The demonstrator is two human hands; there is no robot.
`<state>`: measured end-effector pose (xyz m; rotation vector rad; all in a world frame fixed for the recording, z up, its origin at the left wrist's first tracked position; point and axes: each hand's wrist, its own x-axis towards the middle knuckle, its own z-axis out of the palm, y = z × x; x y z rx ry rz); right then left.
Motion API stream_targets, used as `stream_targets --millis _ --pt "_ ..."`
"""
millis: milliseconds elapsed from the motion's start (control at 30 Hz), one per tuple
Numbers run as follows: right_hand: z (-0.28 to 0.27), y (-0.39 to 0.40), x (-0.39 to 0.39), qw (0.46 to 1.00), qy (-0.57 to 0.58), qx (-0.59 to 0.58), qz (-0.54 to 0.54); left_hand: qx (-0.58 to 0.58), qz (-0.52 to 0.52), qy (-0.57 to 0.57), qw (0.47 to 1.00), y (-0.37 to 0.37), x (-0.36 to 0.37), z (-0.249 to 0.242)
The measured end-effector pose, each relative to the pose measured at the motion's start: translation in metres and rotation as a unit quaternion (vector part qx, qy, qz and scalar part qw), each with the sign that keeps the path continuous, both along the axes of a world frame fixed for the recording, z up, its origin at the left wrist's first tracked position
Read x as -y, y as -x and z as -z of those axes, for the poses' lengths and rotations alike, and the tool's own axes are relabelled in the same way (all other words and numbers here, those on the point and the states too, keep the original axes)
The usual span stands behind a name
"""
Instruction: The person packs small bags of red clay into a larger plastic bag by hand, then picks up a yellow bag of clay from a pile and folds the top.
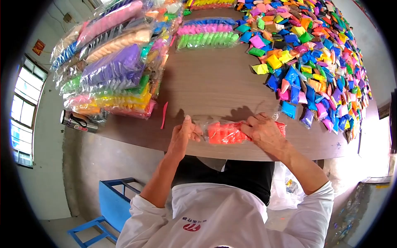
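A clear plastic bag of orange-red packets (225, 133) lies near the table's front edge, right in front of me. My right hand (264, 129) grips its right part from above, fingers curled over the packets. At the bag's loose transparent left end is my left hand (185, 134), thumb raised and fingers apart, the fingertips right at the film. A thin red strip (164, 115) lies on the table to the left of that hand.
Bagged rows of coloured packets form a tall stack (111, 66) at the left. A heap of loose coloured packets (306, 62) covers the right side. Farther back lies a bag of green and pink packets (209, 35). A metal flask (78, 121) and blue chair (111, 202) are left.
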<state>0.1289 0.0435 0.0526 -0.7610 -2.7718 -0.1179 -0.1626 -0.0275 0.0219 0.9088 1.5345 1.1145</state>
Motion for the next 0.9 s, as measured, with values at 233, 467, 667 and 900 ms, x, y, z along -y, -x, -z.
stream_targets --millis 233,467,667,900 --pt "-0.001 0.000 0.001 1.000 -0.005 0.001 -0.002 0.032 0.055 0.033 0.997 -0.014 -0.009 -0.011" --pt "-0.002 -0.002 0.003 1.000 -0.006 0.005 0.004 -0.240 0.085 -0.067 0.965 -0.011 0.001 0.020" --pt "-0.006 -0.010 0.004 0.999 -0.029 -0.004 0.034 -0.445 0.060 -0.201 0.871 -0.031 0.014 0.024" --pt "-0.037 -0.062 0.002 0.918 0.130 -0.299 0.226 -0.477 0.033 -0.268 0.836 -0.032 0.015 0.042"
